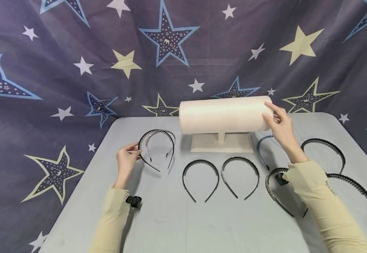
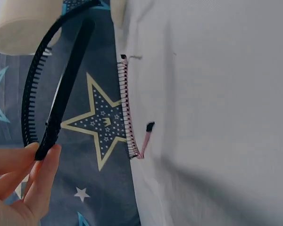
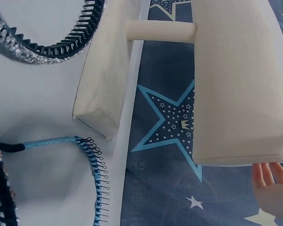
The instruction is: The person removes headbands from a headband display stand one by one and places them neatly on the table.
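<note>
My left hand [image 1: 127, 162] pinches one side of a black toothed headband [image 2: 68, 84], raised over the left part of the table. Behind it a pink headband [image 2: 125, 99] lies on the cloth, partly covered in the head view. At the back stands a cream headband display stand [image 1: 223, 115], a padded cylinder on a short post and flat base [image 1: 221, 144]. My right hand [image 1: 284, 130] touches the cylinder's right end, its fingers extended and the thumb toward the front. In the right wrist view the fingertips [image 3: 268, 173] meet the end's lower rim.
Two dark headbands [image 1: 200, 161] [image 1: 241, 159] lie in front of the stand. A blue headband [image 3: 98, 179] lies right of the base. More dark headbands [image 1: 324, 141] [image 1: 362, 191] [image 1: 269, 189] lie around my right forearm. A star-patterned curtain [image 1: 202, 45] hangs behind the table [image 1: 202, 228].
</note>
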Available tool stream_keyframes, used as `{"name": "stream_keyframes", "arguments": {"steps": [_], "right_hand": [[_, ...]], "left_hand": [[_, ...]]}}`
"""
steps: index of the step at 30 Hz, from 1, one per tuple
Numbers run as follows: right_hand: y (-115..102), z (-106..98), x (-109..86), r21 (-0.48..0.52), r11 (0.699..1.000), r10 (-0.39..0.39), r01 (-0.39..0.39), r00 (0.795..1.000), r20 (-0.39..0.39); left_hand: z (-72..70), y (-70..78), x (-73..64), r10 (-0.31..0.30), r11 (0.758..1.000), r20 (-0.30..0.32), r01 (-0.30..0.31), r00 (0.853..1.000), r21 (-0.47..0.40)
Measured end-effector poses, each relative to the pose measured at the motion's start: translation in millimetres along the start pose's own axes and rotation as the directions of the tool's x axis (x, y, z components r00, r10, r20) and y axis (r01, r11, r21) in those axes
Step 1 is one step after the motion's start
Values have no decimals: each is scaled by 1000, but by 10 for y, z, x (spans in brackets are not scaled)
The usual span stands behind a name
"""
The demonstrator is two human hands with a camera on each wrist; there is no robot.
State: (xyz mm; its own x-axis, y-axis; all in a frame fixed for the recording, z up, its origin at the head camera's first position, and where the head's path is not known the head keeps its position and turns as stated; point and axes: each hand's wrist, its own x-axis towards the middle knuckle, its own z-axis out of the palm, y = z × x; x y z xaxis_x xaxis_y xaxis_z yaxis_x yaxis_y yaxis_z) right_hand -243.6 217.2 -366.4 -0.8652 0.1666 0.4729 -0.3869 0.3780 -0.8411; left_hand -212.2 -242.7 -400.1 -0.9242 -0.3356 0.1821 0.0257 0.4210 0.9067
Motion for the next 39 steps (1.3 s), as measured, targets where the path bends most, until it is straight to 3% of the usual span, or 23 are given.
{"name": "stream_keyframes", "arguments": {"steps": [5, 13, 21, 32, 33, 34, 39], "right_hand": [[2, 2, -3, 4, 1000, 0, 0, 1000, 0], [-16, 7, 17, 6, 1000, 0, 0, 1000, 0], [-5, 14, 15, -13, 1000, 6, -6, 1000, -3], [16, 16, 10, 9, 1000, -11, 11, 1000, -10], [16, 15, 9, 15, 1000, -20, 20, 1000, -9], [102, 9, 37, 82, 996, -39, 39, 999, 0], [111, 4, 39, 97, 994, -46, 45, 999, 13]], "left_hand": [[-77, -34, -51, -12, 997, 121, 3, 993, 72], [-168, -110, -101, -18, 981, 299, -41, 954, 191], [-227, -258, -154, -49, 966, 388, -55, 920, 253], [-233, -358, -218, -114, 953, 453, -31, 884, 302], [-227, -360, -223, -119, 952, 454, -29, 883, 306], [-220, -361, -230, -122, 951, 453, -27, 883, 309], [-202, -352, -248, -128, 932, 457, -51, 880, 359]]}}
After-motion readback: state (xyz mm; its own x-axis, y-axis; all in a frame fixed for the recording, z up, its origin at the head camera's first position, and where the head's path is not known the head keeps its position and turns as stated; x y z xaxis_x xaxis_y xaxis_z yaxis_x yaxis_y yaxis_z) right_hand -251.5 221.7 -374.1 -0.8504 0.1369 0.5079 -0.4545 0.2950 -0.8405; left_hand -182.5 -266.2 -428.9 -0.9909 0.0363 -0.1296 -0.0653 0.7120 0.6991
